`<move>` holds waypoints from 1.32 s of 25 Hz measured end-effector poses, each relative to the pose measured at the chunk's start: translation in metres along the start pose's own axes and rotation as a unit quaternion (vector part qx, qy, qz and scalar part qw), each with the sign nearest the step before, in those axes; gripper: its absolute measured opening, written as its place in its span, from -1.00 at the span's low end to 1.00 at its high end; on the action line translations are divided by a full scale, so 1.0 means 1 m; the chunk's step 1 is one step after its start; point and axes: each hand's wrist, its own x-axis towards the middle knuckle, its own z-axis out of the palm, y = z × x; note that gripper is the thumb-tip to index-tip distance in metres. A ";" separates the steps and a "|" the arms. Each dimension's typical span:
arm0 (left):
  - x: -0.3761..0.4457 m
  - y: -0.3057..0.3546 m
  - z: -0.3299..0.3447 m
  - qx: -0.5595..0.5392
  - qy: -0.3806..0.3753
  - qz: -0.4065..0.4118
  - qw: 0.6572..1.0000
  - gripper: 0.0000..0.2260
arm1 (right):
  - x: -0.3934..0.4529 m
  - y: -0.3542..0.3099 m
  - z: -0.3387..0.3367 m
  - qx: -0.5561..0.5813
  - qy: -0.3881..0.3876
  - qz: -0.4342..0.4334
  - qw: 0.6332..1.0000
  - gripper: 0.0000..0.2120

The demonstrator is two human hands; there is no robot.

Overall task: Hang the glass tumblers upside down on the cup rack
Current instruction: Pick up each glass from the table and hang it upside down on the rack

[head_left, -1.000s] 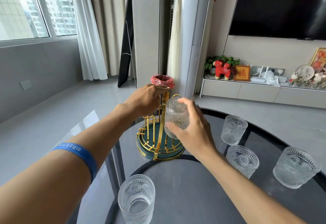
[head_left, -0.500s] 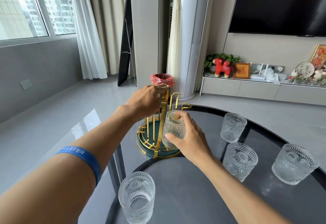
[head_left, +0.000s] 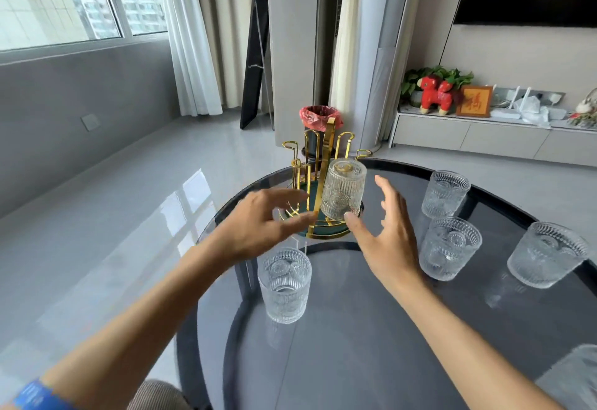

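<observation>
One ribbed glass tumbler [head_left: 344,193] inverted on gold cup rack [head_left: 318,183] peg, tilted, rack on dark glass counter [head_left: 355,338], left hand [head_left: 258,225] and right hand [head_left: 386,235] either side, fingers spread, holding nothing, four upright tumblers nearby on counter

One head-worn wide-angle view looks forward and down over the glass table [head_left: 355,329], near arm's reach.

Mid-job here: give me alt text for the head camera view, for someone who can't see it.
One glass tumbler hangs upside down on the gold cup rack, with the open left hand and right hand either side of it. Four upright tumblers stand around it on the dark glass table.
</observation>
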 end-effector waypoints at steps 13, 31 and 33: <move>-0.064 0.019 0.032 0.049 0.078 0.030 0.995 -0.26 | -0.072 -0.069 -0.024 0.284 -0.221 0.467 0.808 -0.54; 0.112 0.030 0.001 0.091 0.140 0.108 0.980 -0.65 | 0.108 -0.052 -0.066 0.155 0.071 0.148 0.974 -0.47; 0.149 0.018 0.001 0.161 0.089 0.093 0.979 -0.60 | 0.133 -0.036 -0.060 0.056 0.043 0.077 0.995 -0.45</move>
